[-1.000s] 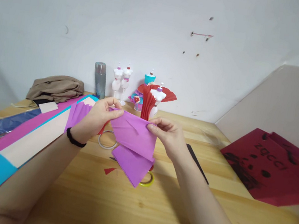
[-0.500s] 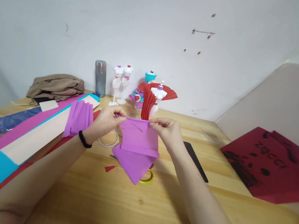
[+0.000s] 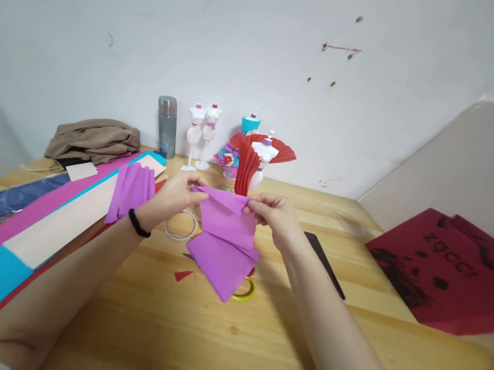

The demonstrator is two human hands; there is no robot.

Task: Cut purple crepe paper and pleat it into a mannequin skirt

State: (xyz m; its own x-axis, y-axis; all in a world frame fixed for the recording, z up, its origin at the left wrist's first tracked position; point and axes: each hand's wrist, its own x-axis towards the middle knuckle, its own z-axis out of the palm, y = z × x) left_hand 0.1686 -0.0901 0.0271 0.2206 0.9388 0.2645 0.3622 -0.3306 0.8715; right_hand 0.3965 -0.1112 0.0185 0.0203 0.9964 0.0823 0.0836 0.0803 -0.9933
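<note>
A sheet of purple paper (image 3: 228, 222) is stretched between my two hands, its top edge folded over. My left hand (image 3: 180, 194), with a black band at the wrist, pinches the top left corner. At the top right corner, my right hand (image 3: 273, 211) pinches the same sheet. More purple paper (image 3: 224, 268) lies on the table just below, over part of the scissors with yellow and red handles (image 3: 245, 290). Behind the hands stands a white mini mannequin (image 3: 263, 152) with pleated red paper round it.
Pleated purple paper (image 3: 132, 192) rests on long coloured sheets (image 3: 60, 221) at the left. White tape (image 3: 180, 226) lies near my left hand. Small mannequins (image 3: 194, 133) and a flask (image 3: 166, 127) stand at the back. A black object (image 3: 323, 263) and red bag (image 3: 444, 272) are right.
The top edge of the held purple sheet has folded over towards me, and its lower edge has risen slightly. Both hands still pinch it. The view has shifted a little.
</note>
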